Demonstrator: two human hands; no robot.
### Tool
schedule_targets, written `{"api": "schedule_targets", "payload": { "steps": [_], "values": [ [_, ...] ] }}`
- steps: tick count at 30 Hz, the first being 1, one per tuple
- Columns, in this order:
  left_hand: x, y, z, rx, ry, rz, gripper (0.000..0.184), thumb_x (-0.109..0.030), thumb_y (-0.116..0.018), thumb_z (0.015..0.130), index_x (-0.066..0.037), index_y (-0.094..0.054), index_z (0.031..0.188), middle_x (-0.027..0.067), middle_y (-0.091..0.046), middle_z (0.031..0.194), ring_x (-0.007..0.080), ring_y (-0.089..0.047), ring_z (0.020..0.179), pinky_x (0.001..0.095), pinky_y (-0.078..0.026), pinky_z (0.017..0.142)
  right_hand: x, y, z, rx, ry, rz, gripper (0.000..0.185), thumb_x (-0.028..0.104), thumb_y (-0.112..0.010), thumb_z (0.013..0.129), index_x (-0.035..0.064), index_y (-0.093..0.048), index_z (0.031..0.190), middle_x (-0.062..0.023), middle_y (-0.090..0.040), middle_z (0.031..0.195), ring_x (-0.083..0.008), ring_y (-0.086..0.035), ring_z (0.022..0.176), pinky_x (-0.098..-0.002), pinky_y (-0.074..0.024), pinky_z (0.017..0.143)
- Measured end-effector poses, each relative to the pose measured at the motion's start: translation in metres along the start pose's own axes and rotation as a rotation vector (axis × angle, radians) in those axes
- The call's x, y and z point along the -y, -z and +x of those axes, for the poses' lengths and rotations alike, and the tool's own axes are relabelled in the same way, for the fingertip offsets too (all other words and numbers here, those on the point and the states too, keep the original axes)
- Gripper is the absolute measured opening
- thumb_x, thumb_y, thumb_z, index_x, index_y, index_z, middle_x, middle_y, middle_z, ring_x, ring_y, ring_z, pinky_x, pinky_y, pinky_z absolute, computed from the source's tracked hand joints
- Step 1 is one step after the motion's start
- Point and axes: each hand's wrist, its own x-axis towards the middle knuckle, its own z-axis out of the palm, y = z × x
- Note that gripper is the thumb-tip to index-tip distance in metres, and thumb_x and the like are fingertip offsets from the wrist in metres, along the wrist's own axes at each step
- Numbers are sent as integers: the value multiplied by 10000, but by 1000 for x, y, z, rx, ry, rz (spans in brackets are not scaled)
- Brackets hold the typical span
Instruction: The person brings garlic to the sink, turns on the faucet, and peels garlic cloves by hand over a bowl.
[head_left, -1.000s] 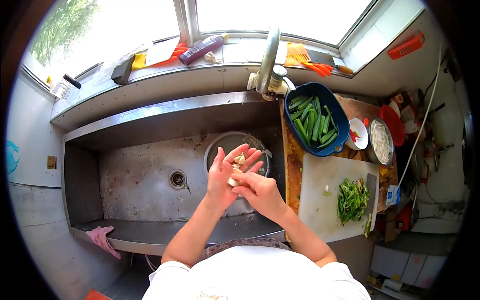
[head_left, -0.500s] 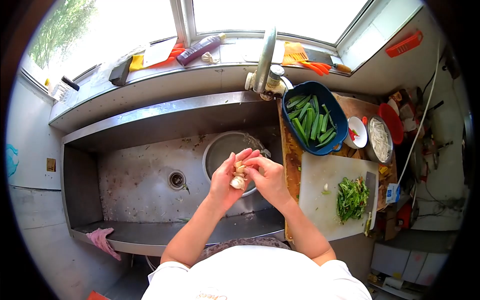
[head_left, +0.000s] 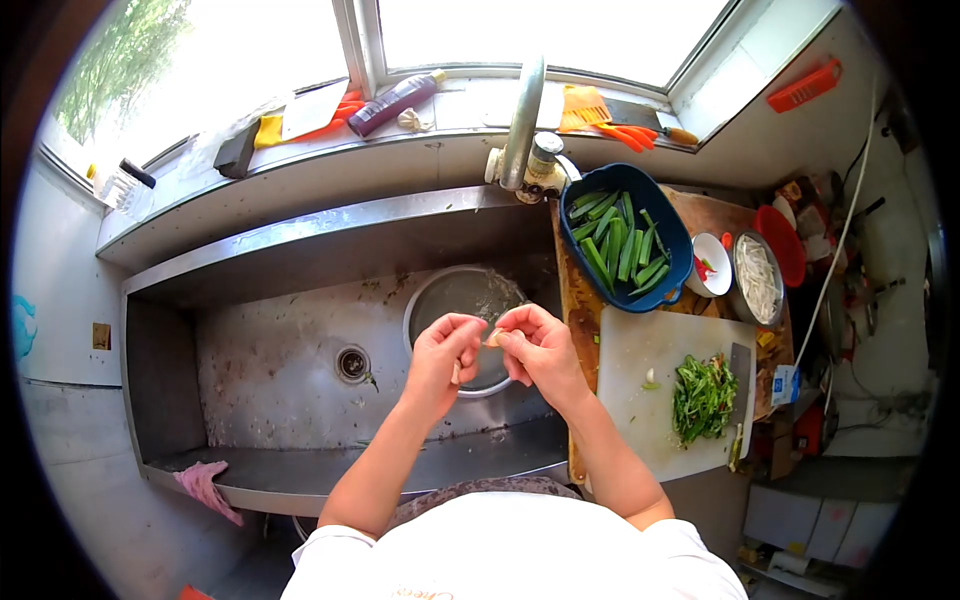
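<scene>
Above a round metal basin in the sink, both hands meet around a garlic clove. My right hand pinches that clove between thumb and forefinger. My left hand is curled closed, its thumb and fingertips at the clove's other side. More garlic shows partly inside the left palm; the fingers hide the rest. To the right, a white cutting board bears a pile of chopped greens, a small pale piece that looks like garlic, and a cleaver blade.
A blue basket of okra stands behind the board. Beside it are a white bowl with red pieces and a metal bowl of pale strips. The faucet rises at the sink's back. A pink cloth hangs over the front edge.
My left hand has turned from an open, cupped palm holding garlic to curled fingers. My right hand has lifted slightly, and one clove is now pinched between the hands.
</scene>
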Motion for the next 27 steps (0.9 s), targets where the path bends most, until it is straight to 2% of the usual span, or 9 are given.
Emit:
{"api": "schedule_targets", "payload": {
  "steps": [2,6,10,12,18,21,24,27],
  "values": [
    [-1,-5,-7,68,-49,123,111,-86,-604,875,-16,-567,953,13,-535,694,44,-429,524,188,-320,425,-5,5,-1,19,6,-39,123,57,-584,880,11,-579,994,1,-574,711,-22,-437,470,-182,-308,389],
    [2,-5,-8,68,-91,224,117,-99,-607,878,-20,-563,953,17,-576,729,33,-434,543,183,-316,434,1,0,-3,21,-24,44,141,76,-572,894,20,-569,1024,-5,-584,712,-19,-428,464,-172,-275,374],
    [2,-11,-12,25,-237,522,125,-116,-606,881,-16,-562,942,-37,-531,676,11,-403,550,181,-303,455,-2,2,-8,30,-74,211,118,96,-584,895,27,-578,991,-5,-581,708,-18,-414,453,-173,-270,370],
    [4,-7,-10,29,-331,698,131,-128,-606,883,-13,-565,931,-64,-498,656,1,-383,553,180,-295,469,-3,2,-9,0,-68,171,110,97,-589,892,28,-580,977,-2,-575,704,-16,-410,446,-174,-266,367],
    [1,-10,-14,79,-314,683,92,-110,-574,888,-18,-576,894,-81,-460,682,0,-377,594,183,-297,505,-3,4,-10,-16,-41,118,65,85,-587,886,30,-601,919,22,-547,669,-6,-399,446,-171,-260,369],
    [2,-11,-12,114,-371,838,93,-89,-550,872,0,-569,892,-45,-488,700,34,-419,632,218,-342,527,1,7,-10,11,-72,110,58,84,-590,883,32,-608,898,43,-515,639,-1,-385,454,-173,-258,376],
    [-5,-11,-12,148,-491,1042,105,-66,-541,833,23,-554,886,38,-516,708,104,-466,644,271,-392,562,3,8,-10,63,-83,76,54,78,-588,880,29,-610,886,56,-479,613,0,-354,449,-181,-244,375],
    [-10,-12,-13,229,-490,1178,103,-35,-526,780,31,-532,858,123,-510,690,187,-481,605,319,-414,567,2,12,-8,135,-125,82,50,71,-587,876,26,-608,878,56,-455,597,-3,-324,437,-189,-222,364]
  ]
}}
